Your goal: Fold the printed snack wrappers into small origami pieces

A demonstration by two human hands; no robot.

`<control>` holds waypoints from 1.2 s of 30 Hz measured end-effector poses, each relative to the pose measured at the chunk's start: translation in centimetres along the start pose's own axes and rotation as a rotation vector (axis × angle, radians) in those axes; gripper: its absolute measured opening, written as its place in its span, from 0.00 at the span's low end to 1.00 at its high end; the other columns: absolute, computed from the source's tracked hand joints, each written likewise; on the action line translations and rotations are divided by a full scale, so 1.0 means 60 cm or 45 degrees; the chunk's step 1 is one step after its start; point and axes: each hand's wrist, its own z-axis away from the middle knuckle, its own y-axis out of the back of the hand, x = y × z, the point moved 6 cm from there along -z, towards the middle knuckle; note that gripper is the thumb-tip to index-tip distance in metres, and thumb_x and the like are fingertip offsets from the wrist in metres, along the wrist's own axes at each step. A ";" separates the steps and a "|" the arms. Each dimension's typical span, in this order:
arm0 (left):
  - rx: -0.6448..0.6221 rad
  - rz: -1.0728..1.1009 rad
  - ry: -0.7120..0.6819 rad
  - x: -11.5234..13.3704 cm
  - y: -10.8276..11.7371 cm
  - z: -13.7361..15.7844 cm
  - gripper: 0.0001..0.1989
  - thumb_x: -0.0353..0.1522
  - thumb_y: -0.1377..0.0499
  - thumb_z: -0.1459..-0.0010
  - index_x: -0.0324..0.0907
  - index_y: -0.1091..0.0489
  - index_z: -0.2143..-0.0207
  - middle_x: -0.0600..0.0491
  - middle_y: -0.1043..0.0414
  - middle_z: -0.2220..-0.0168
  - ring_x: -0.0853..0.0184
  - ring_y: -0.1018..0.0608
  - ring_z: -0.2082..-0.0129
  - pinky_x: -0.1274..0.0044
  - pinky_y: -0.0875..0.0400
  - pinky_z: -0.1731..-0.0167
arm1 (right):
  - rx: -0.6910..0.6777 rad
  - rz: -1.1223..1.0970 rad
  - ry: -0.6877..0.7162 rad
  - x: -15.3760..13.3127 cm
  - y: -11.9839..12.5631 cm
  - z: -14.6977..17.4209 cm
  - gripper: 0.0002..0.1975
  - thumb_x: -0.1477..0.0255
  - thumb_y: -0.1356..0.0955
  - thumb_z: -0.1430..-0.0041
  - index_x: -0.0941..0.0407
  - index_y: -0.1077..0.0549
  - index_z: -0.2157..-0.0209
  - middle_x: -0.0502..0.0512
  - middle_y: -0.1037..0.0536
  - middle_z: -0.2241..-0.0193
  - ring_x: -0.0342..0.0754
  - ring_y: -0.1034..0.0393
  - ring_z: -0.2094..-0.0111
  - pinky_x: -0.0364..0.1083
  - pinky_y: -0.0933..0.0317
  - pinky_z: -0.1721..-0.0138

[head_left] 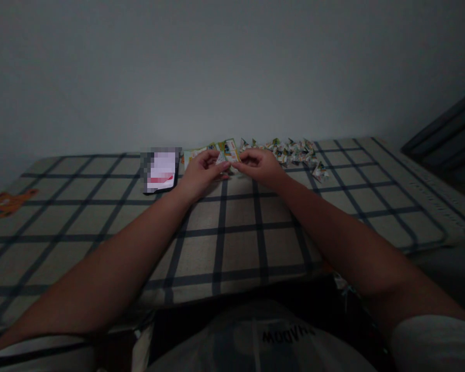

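Between my two hands is a piece of printed paper, green, white and orange, partly folded. My left hand pinches its left side with thumb and fingers. On its right edge, the fingertips of my right hand are closed. Behind my left hand lie more flat printed sheets, partly covered by the hand. Several small folded paper pieces with pointed corners are gathered beyond and right of my right hand. One folded piece sits nearer, apart from the others.
A phone with a lit screen lies left of my left hand. Under everything is a checked cloth with an orange figure at far left. A pale wall rises directly behind. Dark slats stand at the right.
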 end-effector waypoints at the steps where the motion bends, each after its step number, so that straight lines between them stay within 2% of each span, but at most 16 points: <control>1: 0.049 -0.019 -0.015 0.001 0.005 -0.001 0.27 0.39 0.21 0.61 0.41 0.28 0.62 0.55 0.22 0.63 0.71 0.20 0.69 0.79 0.19 0.69 | 0.006 0.035 0.040 -0.005 0.000 0.001 0.16 0.57 0.30 0.41 0.58 0.26 0.69 0.50 0.28 0.74 0.41 0.39 0.73 0.43 0.43 0.70; 3: 0.108 -0.058 -0.008 0.000 0.013 -0.003 0.28 0.37 0.21 0.61 0.41 0.30 0.61 0.56 0.23 0.66 0.72 0.20 0.72 0.79 0.20 0.70 | 0.007 0.120 0.149 -0.017 0.000 0.002 0.13 0.61 0.30 0.40 0.57 0.26 0.69 0.50 0.27 0.73 0.42 0.38 0.73 0.44 0.41 0.68; 6: 0.067 -0.052 0.106 -0.007 0.010 -0.001 0.27 0.35 0.23 0.56 0.42 0.32 0.58 0.56 0.22 0.68 0.72 0.20 0.74 0.77 0.20 0.69 | 0.020 0.228 0.316 -0.032 0.002 0.005 0.09 0.66 0.31 0.38 0.57 0.26 0.68 0.51 0.26 0.72 0.43 0.36 0.71 0.45 0.39 0.65; 8: 0.041 0.011 0.149 -0.009 0.006 0.001 0.29 0.33 0.24 0.54 0.42 0.33 0.53 0.54 0.20 0.67 0.70 0.19 0.72 0.75 0.20 0.65 | 0.031 0.271 0.386 -0.036 0.004 0.006 0.07 0.68 0.32 0.37 0.57 0.25 0.67 0.52 0.25 0.71 0.44 0.35 0.69 0.45 0.39 0.63; 12: 0.049 0.124 0.159 -0.007 0.004 0.001 0.38 0.28 0.28 0.52 0.44 0.36 0.40 0.51 0.20 0.62 0.67 0.17 0.64 0.74 0.20 0.60 | -0.033 0.395 0.462 -0.032 -0.001 0.005 0.04 0.71 0.32 0.38 0.56 0.25 0.65 0.54 0.23 0.67 0.48 0.32 0.63 0.48 0.39 0.56; 16: 0.106 0.232 0.225 -0.007 0.010 -0.002 0.36 0.30 0.35 0.45 0.47 0.38 0.35 0.47 0.22 0.51 0.63 0.17 0.60 0.73 0.19 0.62 | -0.128 0.492 0.539 -0.026 -0.010 0.006 0.03 0.75 0.31 0.40 0.56 0.24 0.64 0.56 0.23 0.63 0.51 0.31 0.57 0.51 0.42 0.51; 18: 0.118 0.283 0.262 -0.008 0.010 -0.002 0.33 0.32 0.37 0.41 0.45 0.38 0.34 0.45 0.22 0.50 0.61 0.17 0.58 0.70 0.19 0.59 | -0.158 0.512 0.535 -0.023 -0.011 0.006 0.04 0.75 0.30 0.41 0.56 0.23 0.64 0.56 0.24 0.63 0.51 0.32 0.57 0.52 0.42 0.51; 20: 0.097 0.277 0.261 -0.008 0.007 0.000 0.34 0.35 0.35 0.41 0.44 0.38 0.33 0.45 0.21 0.52 0.61 0.17 0.59 0.67 0.20 0.56 | -0.176 0.529 0.502 -0.021 -0.011 0.006 0.03 0.74 0.29 0.41 0.56 0.22 0.64 0.56 0.25 0.62 0.51 0.33 0.57 0.52 0.42 0.51; 25: -0.017 0.150 0.212 -0.011 -0.002 0.005 0.48 0.27 0.28 0.53 0.43 0.42 0.30 0.50 0.19 0.61 0.65 0.17 0.65 0.68 0.22 0.53 | -0.181 0.526 0.464 -0.019 -0.011 0.009 0.04 0.70 0.26 0.42 0.55 0.20 0.64 0.56 0.27 0.59 0.52 0.35 0.55 0.53 0.42 0.50; 28: 0.006 0.132 0.165 -0.011 0.008 0.000 0.47 0.27 0.29 0.52 0.42 0.42 0.30 0.49 0.18 0.60 0.65 0.17 0.65 0.69 0.22 0.53 | -0.139 0.460 0.504 -0.019 -0.007 0.011 0.08 0.70 0.26 0.42 0.55 0.19 0.60 0.58 0.28 0.56 0.52 0.34 0.52 0.54 0.41 0.47; 31: 0.006 0.100 0.131 -0.011 0.015 -0.007 0.47 0.27 0.30 0.52 0.42 0.42 0.30 0.48 0.18 0.59 0.65 0.17 0.65 0.69 0.22 0.55 | -0.138 0.383 0.454 -0.013 -0.002 0.008 0.10 0.68 0.27 0.41 0.55 0.19 0.58 0.60 0.26 0.53 0.52 0.32 0.50 0.54 0.39 0.46; 36: -0.024 0.073 0.117 -0.008 0.009 -0.003 0.42 0.27 0.29 0.52 0.42 0.35 0.34 0.49 0.19 0.60 0.67 0.17 0.65 0.72 0.21 0.56 | -0.223 0.312 0.292 -0.010 -0.005 0.003 0.10 0.63 0.29 0.38 0.54 0.18 0.63 0.56 0.18 0.62 0.50 0.27 0.57 0.52 0.38 0.47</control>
